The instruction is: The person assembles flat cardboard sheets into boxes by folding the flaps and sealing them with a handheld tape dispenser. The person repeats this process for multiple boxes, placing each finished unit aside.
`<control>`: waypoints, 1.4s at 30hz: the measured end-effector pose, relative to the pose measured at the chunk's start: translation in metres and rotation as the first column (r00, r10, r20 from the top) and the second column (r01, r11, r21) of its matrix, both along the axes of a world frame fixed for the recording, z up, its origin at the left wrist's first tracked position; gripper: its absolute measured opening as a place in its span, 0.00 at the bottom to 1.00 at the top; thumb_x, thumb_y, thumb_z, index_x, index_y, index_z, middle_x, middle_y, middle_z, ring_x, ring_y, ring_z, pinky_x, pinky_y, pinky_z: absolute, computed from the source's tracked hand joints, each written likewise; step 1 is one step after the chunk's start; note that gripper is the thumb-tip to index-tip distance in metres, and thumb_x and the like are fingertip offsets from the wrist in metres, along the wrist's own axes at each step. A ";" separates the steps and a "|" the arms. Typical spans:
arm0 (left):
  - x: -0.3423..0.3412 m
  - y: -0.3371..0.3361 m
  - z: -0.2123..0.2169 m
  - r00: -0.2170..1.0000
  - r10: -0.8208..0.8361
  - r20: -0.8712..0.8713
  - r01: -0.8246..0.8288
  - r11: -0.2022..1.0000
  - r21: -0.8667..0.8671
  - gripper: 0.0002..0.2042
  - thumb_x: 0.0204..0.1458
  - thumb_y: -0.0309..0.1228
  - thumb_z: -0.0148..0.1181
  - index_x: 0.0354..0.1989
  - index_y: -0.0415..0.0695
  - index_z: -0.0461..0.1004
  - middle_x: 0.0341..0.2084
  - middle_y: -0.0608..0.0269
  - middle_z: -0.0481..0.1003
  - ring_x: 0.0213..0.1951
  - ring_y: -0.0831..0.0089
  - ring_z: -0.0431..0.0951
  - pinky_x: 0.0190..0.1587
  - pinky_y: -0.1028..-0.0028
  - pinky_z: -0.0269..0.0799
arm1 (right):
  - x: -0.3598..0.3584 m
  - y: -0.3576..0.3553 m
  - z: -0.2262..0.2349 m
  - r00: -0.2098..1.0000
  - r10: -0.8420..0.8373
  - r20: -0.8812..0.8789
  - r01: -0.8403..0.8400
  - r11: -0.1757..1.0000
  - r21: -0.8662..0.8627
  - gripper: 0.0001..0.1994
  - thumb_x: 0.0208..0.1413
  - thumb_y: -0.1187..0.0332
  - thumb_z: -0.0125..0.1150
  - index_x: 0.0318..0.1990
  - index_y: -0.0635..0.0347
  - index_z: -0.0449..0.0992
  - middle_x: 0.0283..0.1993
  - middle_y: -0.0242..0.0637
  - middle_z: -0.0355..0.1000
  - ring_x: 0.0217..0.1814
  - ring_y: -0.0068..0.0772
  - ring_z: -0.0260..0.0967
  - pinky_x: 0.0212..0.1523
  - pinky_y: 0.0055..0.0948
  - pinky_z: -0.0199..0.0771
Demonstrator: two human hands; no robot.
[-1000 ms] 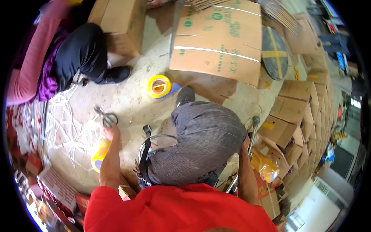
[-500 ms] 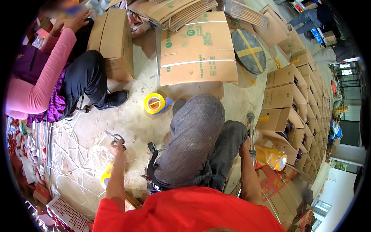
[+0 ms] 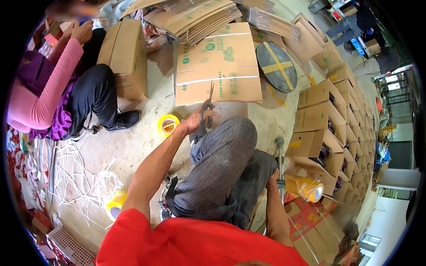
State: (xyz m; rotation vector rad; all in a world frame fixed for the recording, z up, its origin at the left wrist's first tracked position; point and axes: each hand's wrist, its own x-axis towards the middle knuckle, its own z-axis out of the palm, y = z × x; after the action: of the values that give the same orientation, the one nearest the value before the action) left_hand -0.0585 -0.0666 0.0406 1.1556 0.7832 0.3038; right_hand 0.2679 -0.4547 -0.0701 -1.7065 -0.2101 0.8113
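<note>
My left hand (image 3: 193, 123) is closed on a pair of dark-handled scissors (image 3: 207, 106). Their blades point away from me, with the tips over the white strap (image 3: 191, 83) across a flat cardboard bundle (image 3: 222, 57). From this view I cannot tell if they touch it. Beside my right knee is my right hand (image 3: 272, 181), next to an upright metal rod (image 3: 280, 155). Its fingers are mostly hidden, so whether it grips the rod does not show. A yellow tape roll (image 3: 168, 126) lies on the floor near my left wrist.
Loose white strapping (image 3: 75, 177) and another tape roll (image 3: 116, 205) lie at left. Rows of open cartons (image 3: 306, 144) with dark purple contents fill the right. A person in pink sleeves (image 3: 60, 77) sits at left by a tall carton (image 3: 128, 57). A round dark disc (image 3: 277, 66) leans behind.
My left hand has swung the scissors from the floor by the loose strapping up and right to the cardboard bundle. The view has shifted slightly; my right hand stays by my knee.
</note>
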 end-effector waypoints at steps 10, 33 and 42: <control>0.048 0.036 -0.032 0.997 -0.043 0.059 0.044 0.999 -0.017 0.10 0.51 0.28 0.65 0.42 0.49 0.82 0.44 0.62 0.69 0.48 0.67 0.73 0.51 0.64 0.72 | 0.017 -0.021 -0.023 0.989 -0.136 -0.058 0.141 0.985 0.100 0.16 0.69 0.58 0.51 0.45 0.61 0.78 0.41 0.33 0.76 0.44 0.30 0.75 0.48 0.32 0.76; 0.070 0.050 -0.052 1.000 -0.003 0.029 0.003 1.000 -0.008 0.14 0.52 0.36 0.63 0.43 0.42 0.74 0.34 0.60 0.81 0.40 0.71 0.81 0.40 0.66 0.84 | 0.063 -0.047 -0.087 0.993 0.084 0.082 -0.087 0.996 0.027 0.13 0.64 0.69 0.57 0.52 0.66 0.75 0.43 0.41 0.77 0.44 0.35 0.76 0.49 0.32 0.75; 0.073 0.058 -0.025 0.999 -0.038 0.012 0.040 0.994 -0.102 0.22 0.49 0.38 0.67 0.49 0.38 0.74 0.51 0.56 0.70 0.50 0.61 0.78 0.46 0.61 0.81 | 0.071 -0.053 -0.105 0.934 0.202 0.295 -0.184 0.979 -0.086 0.12 0.63 0.72 0.57 0.52 0.66 0.76 0.43 0.41 0.78 0.44 0.36 0.77 0.49 0.32 0.76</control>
State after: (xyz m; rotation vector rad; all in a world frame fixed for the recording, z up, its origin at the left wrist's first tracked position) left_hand 0.0147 -0.0090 0.0158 1.0708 0.7578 0.2342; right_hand 0.3391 -0.5079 -0.1749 -1.8814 -0.5777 0.6986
